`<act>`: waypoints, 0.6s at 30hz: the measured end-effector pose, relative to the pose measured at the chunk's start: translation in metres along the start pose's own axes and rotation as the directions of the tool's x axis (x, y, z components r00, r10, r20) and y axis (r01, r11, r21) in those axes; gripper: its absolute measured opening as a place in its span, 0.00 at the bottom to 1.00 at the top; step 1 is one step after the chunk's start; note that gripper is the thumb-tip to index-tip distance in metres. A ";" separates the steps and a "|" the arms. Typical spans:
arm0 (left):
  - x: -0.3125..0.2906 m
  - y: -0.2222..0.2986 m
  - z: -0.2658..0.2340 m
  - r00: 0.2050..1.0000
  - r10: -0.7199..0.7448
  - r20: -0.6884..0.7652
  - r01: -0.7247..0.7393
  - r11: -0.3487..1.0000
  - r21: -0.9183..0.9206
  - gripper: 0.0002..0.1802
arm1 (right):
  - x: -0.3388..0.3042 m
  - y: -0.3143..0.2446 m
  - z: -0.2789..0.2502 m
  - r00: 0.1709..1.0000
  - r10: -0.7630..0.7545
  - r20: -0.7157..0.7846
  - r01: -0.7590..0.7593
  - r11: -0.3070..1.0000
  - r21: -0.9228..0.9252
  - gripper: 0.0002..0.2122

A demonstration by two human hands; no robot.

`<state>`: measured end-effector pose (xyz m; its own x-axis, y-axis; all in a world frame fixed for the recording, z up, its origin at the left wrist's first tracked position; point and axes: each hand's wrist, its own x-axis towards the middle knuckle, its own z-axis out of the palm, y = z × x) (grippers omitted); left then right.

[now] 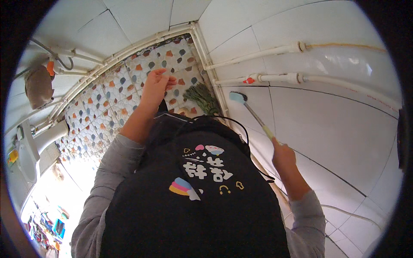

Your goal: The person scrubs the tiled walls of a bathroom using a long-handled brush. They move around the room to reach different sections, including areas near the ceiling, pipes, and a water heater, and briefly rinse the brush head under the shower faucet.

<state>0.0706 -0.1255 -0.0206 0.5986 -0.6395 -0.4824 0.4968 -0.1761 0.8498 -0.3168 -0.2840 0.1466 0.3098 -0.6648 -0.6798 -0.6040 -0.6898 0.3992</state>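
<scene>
My right hand (284,158) is wrapped round the pale green handle of a long scrub brush (257,118). The brush has a metal-coloured shaft and a light blue head with dark bristles. Its head lies at the white tiled wall (318,124), just below the pipes; whether the bristles press on the tile I cannot tell. Held out over the patterned floor, my left hand (156,88) has its fingers loosely bent and apart, with nothing in them. Near it on the floor is a bundle of green, leafy-looking strands (201,99), partly hidden by my black apron (198,206).
White pipes (269,78) run along the right wall, one with a red valve (249,80). More pipes (124,53) follow the far wall's base. At left are a white washbasin (29,150) and a hanging brown cloth (39,88). Colourful clutter (47,228) lies beyond, lower left.
</scene>
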 end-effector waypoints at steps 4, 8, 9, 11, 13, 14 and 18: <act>-0.015 -0.012 -0.019 0.998 -0.017 -0.056 0.017 1.000 -0.003 0.17 | 0.076 -0.007 0.033 0.999 -0.015 -0.044 0.016 1.000 0.022 0.21; -0.025 -0.021 -0.039 0.994 -0.055 -0.095 0.060 0.997 0.055 0.17 | 0.139 -0.019 0.088 0.999 -0.004 -0.039 0.007 0.997 0.077 0.20; -0.027 -0.021 -0.040 0.993 -0.067 -0.100 0.074 0.995 0.071 0.17 | 0.150 -0.022 0.103 1.000 0.005 -0.030 -0.002 0.996 0.091 0.20; -0.031 -0.019 -0.042 0.988 -0.087 -0.126 0.099 0.991 0.091 0.17 | 0.153 -0.023 0.097 1.000 -0.020 -0.023 0.023 0.990 0.141 0.20; -0.028 -0.020 -0.042 0.993 -0.058 -0.105 0.068 0.993 0.096 0.17 | 0.134 -0.021 0.076 0.999 -0.038 0.006 0.035 0.968 0.247 0.20; -0.026 -0.019 -0.039 0.995 -0.043 -0.091 0.052 0.994 0.098 0.18 | 0.124 -0.014 0.072 0.997 -0.061 -0.048 0.073 0.951 0.299 0.20; -0.012 -0.005 -0.009 1.000 -0.013 -0.026 0.016 0.990 0.139 0.19 | 0.073 -0.004 0.046 0.988 -0.045 -0.146 0.115 0.850 0.514 0.23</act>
<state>0.0670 -0.1107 -0.0209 0.6083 -0.6175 -0.4987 0.4143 -0.2889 0.8631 -0.3259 -0.3171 0.0668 0.4405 -0.6679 -0.5999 -0.8555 -0.5148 -0.0550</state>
